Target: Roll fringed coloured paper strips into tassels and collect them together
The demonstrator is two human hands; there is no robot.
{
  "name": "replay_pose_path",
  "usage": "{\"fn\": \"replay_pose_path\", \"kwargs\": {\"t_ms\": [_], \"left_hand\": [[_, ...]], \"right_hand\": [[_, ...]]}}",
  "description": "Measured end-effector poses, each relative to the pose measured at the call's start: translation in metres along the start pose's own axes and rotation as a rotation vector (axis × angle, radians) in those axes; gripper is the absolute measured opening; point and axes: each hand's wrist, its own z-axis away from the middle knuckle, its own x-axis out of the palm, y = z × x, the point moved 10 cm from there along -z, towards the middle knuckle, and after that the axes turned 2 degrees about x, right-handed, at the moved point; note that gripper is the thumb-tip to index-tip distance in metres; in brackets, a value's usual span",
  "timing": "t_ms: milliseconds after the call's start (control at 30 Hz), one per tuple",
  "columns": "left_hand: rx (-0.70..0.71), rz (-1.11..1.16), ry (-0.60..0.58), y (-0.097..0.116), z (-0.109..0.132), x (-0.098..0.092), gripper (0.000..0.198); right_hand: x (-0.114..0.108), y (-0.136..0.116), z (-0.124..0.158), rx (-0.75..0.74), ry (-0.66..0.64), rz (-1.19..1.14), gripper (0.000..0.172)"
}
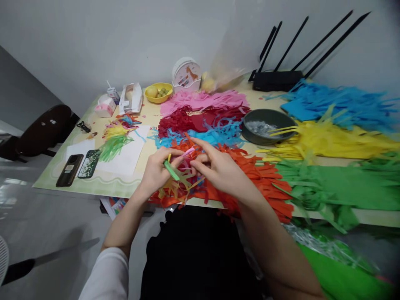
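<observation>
My left hand (158,168) is closed around a small bundle of coloured strips. A folded green strip (171,170) and a bit of yellow stick out of it, and a pink strip (188,152) points toward the other hand. Beside it, my right hand (215,166) has its index finger stretched out and its thumb and other fingers drawn together; what they hold, if anything, I cannot make out. Loose mixed strips (181,185) hang below both hands, over orange fringed sheets (259,183) at the table's front edge.
Fringed sheets in pink (203,102), dark red (200,121), yellow (350,139), blue (346,104) and green (337,185) cover the table. A dark round pan (267,139) holds clear pieces. Two phones (70,170), a finished-looking tassel bunch (116,146) and a router (277,80) also lie there.
</observation>
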Motion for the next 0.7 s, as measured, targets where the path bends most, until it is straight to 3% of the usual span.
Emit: {"fn": "replay_pose_path", "kwargs": {"t_ms": [167,300,467,533,700], "left_hand": [[-0.055,0.046,0.013,-0.005,0.000,-0.003,0.016],[-0.015,-0.017,0.009,-0.001,-0.001,-0.006,0.015],[0.049,-0.071,-0.063,0.004,0.002,0.002,0.013],[0.081,-0.077,-0.091,0.008,0.003,0.006,0.014],[0.191,-0.116,-0.138,0.019,0.006,0.014,0.014]], "right_hand": [[0.001,0.003,-0.003,0.003,-0.025,-0.057,0.061],[0.008,0.010,-0.006,0.030,-0.050,-0.238,0.061],[0.008,0.013,-0.007,0.039,-0.018,-0.272,0.059],[0.006,0.014,-0.009,0.033,-0.012,-0.318,0.054],[0.015,0.021,-0.015,0.069,-0.138,-0.474,0.031]]}}
